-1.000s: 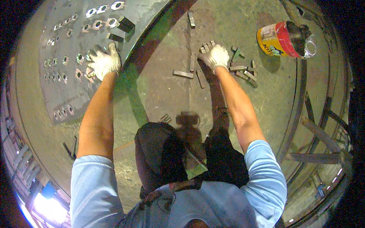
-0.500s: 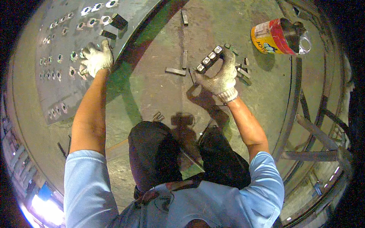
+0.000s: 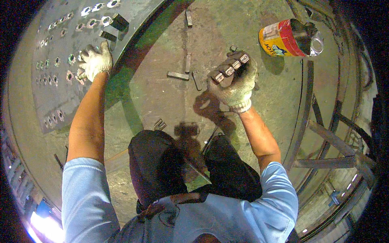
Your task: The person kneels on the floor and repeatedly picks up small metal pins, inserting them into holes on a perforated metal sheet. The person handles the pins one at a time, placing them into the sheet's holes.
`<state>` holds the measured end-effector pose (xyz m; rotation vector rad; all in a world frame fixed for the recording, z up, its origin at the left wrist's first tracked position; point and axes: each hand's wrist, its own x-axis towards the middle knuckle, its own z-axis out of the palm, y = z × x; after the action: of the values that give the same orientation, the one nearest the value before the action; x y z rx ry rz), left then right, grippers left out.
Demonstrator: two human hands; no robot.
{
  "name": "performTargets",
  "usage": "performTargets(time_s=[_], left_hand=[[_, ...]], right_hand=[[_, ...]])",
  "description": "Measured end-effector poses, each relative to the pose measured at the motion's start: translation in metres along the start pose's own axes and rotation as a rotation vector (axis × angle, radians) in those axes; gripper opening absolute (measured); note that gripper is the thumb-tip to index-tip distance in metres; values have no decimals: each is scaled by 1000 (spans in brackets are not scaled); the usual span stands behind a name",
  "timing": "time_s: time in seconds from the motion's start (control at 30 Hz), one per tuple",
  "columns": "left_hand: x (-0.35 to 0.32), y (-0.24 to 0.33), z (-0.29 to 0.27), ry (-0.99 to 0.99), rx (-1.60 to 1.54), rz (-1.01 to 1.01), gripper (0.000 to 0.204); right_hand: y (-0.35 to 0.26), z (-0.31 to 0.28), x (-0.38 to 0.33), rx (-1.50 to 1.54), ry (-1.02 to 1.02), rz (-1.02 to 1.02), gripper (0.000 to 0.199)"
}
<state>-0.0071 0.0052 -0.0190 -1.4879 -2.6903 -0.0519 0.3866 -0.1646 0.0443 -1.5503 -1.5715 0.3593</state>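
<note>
My left hand (image 3: pixel 97 62), in a white knit glove, lies with spread fingers on the edge of a grey steel plate (image 3: pixel 50 101) dotted with rows of holes ringed by bright metal. Two dark steel blocks, one larger (image 3: pixel 120 22) and one smaller (image 3: pixel 107 35), are on the plate just beyond its fingertips. My right hand (image 3: pixel 237 92), gloved alike, is closed around a row of several steel letter stamps (image 3: pixel 230 69). Their bright marked ends face up, side by side, above the floor. The right thumb and fingers clamp the row from its two ends.
Several loose steel bars (image 3: pixel 178 75) lie on the floor between my hands. A yellow and red open can (image 3: pixel 279 38) stands at the far right. A bent metal piece (image 3: pixel 160 124) lies by my left knee. Dark metal framing (image 3: pixel 332 163) runs along the right side.
My right hand has shifted right with the row of stamps and turned, now covering most of the small pieces beside it. My left hand stays on the plate. The whole view has slid slightly.
</note>
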Motion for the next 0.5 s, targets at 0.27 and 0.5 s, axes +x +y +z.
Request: performTargets(time_s=[0.27,0.5], left_hand=[[-1,0,-1,6,2,-6,82],[0,0,-1,-11,14,-2,85]], right_hand=[[-2,0,3,2,-6,-10,68],[0,4,4,-5,-8,-27,66]])
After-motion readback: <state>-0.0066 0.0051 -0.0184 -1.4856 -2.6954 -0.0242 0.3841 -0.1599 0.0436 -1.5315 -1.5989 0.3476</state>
